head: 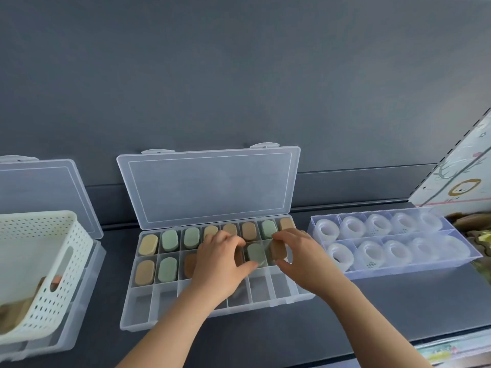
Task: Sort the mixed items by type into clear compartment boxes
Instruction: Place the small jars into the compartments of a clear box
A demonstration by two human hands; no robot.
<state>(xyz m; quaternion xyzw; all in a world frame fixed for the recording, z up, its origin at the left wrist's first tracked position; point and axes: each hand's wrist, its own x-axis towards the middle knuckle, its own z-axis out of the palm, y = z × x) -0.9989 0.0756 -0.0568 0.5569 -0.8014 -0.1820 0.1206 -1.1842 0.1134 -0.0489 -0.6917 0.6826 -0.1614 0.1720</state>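
A clear compartment box [138,314] lies open on the dark table, its lid leaning against the wall. Its back and middle rows hold oval pads in tan, green and brown, one per cell. My left hand [220,264] rests over the middle row, thumb and fingers on a green pad [255,254] standing in its cell. Just right of it, my right hand [300,258] pinches a brown pad [277,251] over the neighbouring cell. The front row of cells looks empty where visible.
A white perforated basket [47,261] with a few brown items sits on another open clear box at the left. A second clear tray [398,270] at the right holds several translucent tape rolls. A printed board leans at the far right.
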